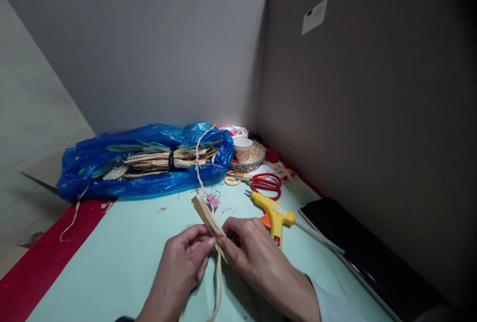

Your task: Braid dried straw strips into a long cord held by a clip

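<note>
Between my two hands is a bundle of pale, dried husk strips, tilted up and away to the left, with loose strands trailing down toward me. My left hand pinches it from the left, thumb and forefinger at its lower part. From the other side my right hand closes on the same bundle, thumb near my left thumb. Just beyond its top end lies a pink binder clip, and a thin twisted cord runs up from there onto the blue bag.
A blue plastic bag holding tied husks lies at the back. Right of it are a paper cup in a woven basket, red-handled scissors, a yellow glue gun and a black flat object. Partition walls enclose the table.
</note>
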